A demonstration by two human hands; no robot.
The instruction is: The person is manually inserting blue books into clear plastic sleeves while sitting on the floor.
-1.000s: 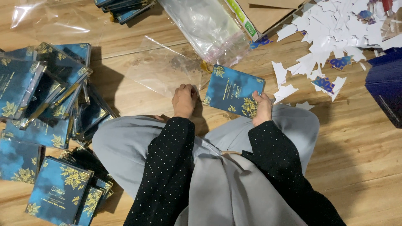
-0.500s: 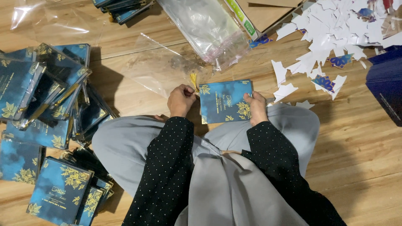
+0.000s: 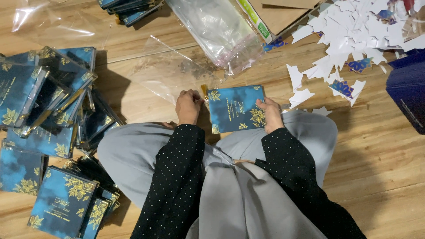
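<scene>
Head view: blue card [image 3: 236,109] at frame centre, long axis near vertical, resting over the lap. Right hand [image 3: 270,114] pinches its right edge. Left hand [image 3: 188,107] sits just off its left edge, fingers closed on a small yellow tassel [image 3: 204,91]. Clear sleeve [image 3: 170,71] lies up-left, touching the left hand. Card stacks [image 3: 48,102] far left, paper scraps [image 3: 349,31] upper right, nothing between.

So you've got the card [image 3: 237,109]: dark blue with gold leaf print at the corners and small gold lettering in the middle. It's face up, a bit tilted, over your lap. A little yellow tassel [image 3: 204,91] sticks out at its top left corner.
</scene>
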